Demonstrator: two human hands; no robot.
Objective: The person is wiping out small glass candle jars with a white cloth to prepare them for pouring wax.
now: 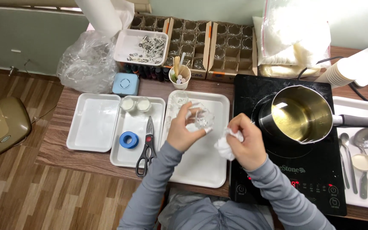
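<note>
Clear glass cup (201, 117) at frame centre, gripped by the left hand (183, 133), fingers curled round its side and tilting it over the middle white tray (201, 170). Right hand (244, 142) is closed on a crumpled white tissue (224, 147), just beside the cup; the pairing reads like wiping, the tray there to catch mess. Second empty glass (180, 98) stands at that tray's upper edge.

Counts: three white trays in a row left of centre, a fourth at far right under spoons. Two filled white cups (135, 104), one blue tape roll (129, 139) and one pair of scissors (146, 147) share the second tray, tools kept near. One steel saucepan (299, 114) of yellowish liquid sits on the black induction hob (290, 170), handle turned right, away from the hands. Cardboard boxes (209, 42) of empty glasses line the upper middle.
</note>
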